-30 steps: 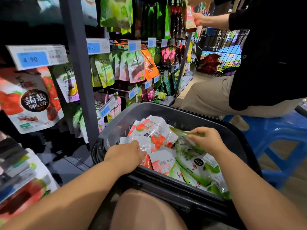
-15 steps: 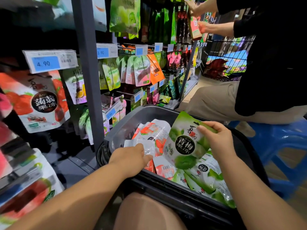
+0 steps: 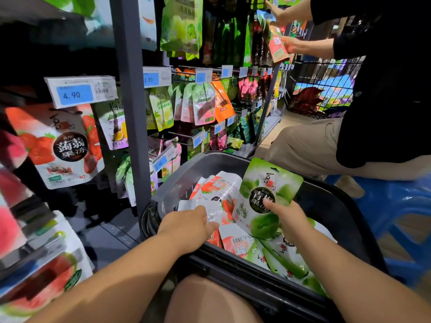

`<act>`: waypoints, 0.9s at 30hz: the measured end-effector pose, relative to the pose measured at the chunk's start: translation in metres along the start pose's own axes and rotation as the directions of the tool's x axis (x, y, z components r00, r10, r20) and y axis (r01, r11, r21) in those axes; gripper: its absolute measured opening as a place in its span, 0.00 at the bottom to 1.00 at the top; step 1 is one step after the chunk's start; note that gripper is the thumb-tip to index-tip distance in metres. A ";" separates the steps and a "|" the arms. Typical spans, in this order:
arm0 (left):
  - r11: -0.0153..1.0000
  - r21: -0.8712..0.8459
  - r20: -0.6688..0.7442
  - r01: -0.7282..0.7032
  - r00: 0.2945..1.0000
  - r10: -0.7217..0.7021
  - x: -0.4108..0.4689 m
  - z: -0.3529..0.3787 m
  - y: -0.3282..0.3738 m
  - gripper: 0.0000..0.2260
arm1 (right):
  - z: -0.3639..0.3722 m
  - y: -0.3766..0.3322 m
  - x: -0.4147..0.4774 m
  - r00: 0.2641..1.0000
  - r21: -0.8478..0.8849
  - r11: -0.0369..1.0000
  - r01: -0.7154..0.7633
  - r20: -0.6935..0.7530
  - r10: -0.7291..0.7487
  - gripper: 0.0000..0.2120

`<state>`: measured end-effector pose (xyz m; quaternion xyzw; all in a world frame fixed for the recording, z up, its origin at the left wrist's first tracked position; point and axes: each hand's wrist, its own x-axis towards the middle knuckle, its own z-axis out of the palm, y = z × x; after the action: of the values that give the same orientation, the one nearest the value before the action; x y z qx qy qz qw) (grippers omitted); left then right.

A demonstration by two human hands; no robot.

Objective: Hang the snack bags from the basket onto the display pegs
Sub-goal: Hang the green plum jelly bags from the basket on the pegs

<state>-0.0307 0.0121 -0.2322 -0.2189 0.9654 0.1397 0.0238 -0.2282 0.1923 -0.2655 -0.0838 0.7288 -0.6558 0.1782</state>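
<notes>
**Green snack bag held upright over the basket**

Head view: the right hand (image 3: 289,220) grips a green snack bag (image 3: 268,194) by its lower right part, thumb across the front of the printed face. The bag stands nearly upright, with its hang hole at the top, above the other packets. The left hand (image 3: 186,227) reaches into the dark grey basket (image 3: 172,190), and its thumb and curled fingers pinch the near edge of a pale snack bag (image 3: 210,210) lying on the heap. More red-and-white and green packets lie flat in the basket beneath both hands. The basket sits just in front of the person's bare knee (image 3: 210,301), close against the foot of the rack.

To the left, display pegs (image 3: 179,135) jut from the rack. They carry rows of hanging pouches behind blue price tags, one of which reads 4.90 (image 3: 77,94). A large strawberry pouch (image 3: 63,148) hangs just below that tag.

At the upper right a second person (image 3: 382,85), in a black top and beige trousers, holds a red pouch (image 3: 277,46) up against the upper pegs. Behind them stands a wire cart (image 3: 326,89), and a blue stool (image 3: 396,206) is at the right edge.
</notes>
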 end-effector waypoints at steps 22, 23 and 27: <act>0.929 -0.359 0.033 0.092 0.996 -0.086 0.022 -0.004 -0.012 0.41 | -0.025 -0.031 0.007 0.978 -0.788 0.586 0.187 0.206 -0.035 0.17; 0.932 -0.348 0.024 0.099 0.995 -0.096 0.020 -0.005 -0.011 0.39 | -0.040 -0.026 0.012 0.988 -0.872 0.475 0.117 0.152 0.035 0.22; 0.933 -0.341 -0.012 0.113 0.992 -0.124 0.015 -0.008 -0.006 0.29 | -0.075 -0.006 0.025 0.978 -0.960 0.266 -0.091 -0.036 0.203 0.41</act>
<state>-0.0414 -0.0011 -0.2278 -0.2798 0.9121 0.2988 -0.0218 -0.2797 0.2521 -0.2577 -0.1364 0.9708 -0.0643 0.1863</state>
